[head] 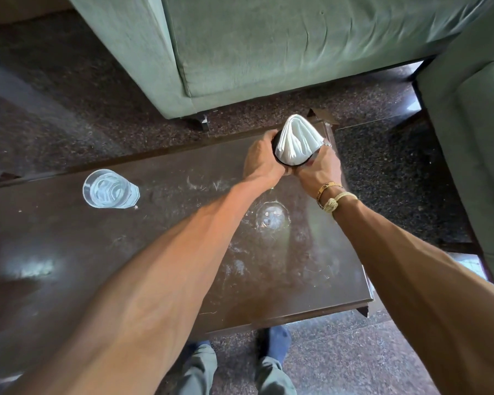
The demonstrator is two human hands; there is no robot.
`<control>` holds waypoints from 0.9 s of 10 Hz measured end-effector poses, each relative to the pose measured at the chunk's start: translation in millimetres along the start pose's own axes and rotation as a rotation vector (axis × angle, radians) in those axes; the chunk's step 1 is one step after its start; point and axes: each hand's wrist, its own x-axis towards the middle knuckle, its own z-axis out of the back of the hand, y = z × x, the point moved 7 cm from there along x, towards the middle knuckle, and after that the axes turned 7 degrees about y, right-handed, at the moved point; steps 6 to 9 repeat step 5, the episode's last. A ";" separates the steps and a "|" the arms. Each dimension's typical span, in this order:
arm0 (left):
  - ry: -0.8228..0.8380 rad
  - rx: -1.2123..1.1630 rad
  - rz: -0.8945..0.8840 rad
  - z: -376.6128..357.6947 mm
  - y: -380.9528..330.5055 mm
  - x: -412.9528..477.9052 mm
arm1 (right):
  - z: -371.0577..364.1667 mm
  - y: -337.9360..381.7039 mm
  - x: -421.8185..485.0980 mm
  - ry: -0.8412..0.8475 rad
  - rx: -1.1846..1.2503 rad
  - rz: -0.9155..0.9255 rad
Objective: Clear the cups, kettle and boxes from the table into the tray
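Hands meet at the far edge of the dark brown glossy wooden table (154,238) in the head view. The left hand (261,161) and right hand (321,169) curl round opposite sides of a black round holder (277,151), which carries a fan of white folded paper napkins (297,138). The holder stands upright with its long axis vertical and the napkins pointing away towards the green fabric sofa (268,52). Whether its base touches the table is hidden by the hands. A clear drinking glass (109,189) holding water stands upright well apart to the left, nearer the left hand. No tray is in view, so I cannot tell which way the holder has to travel.
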 end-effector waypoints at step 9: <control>0.024 0.092 0.100 1.9 16.7 -14.6 | -4.0 -5.2 -12.4 0.076 -0.019 -0.127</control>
